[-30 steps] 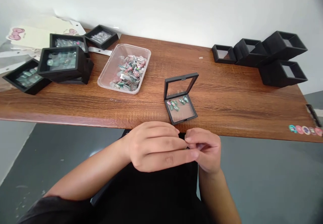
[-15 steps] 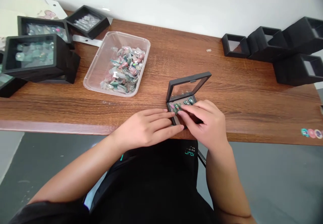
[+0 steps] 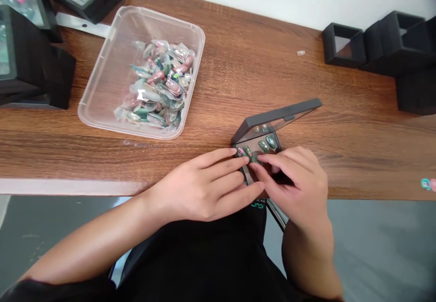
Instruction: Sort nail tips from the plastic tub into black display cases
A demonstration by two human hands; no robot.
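A small black display box (image 3: 276, 119) stands at the table's front edge, its clear-windowed lid tilted up. Several green press-on nails (image 3: 264, 146) lie on the grey bed inside, one of them with pink decoration. My right hand (image 3: 299, 184) pinches a green press-on nail (image 3: 254, 157) between thumb and forefinger, low over the bed. With fingers stretched out, my left hand (image 3: 211, 186) rests its fingertips on the box's left side. Both hands cover the lower part of the box.
Left of the box, a clear plastic tub (image 3: 98, 97) holds a heap of loose press-on nails (image 3: 160, 88). Stacked black boxes (image 3: 37, 61) with nails stand at far left, and more black boxes (image 3: 345, 45) at back right. A small clear piece (image 3: 300, 53) lies on the wooden table (image 3: 245, 43).
The view has moved closer and shifted, so the tub and box look larger. The lid leans further over the box. My right hand still pinches at the bed, and my left stays at the box's side.
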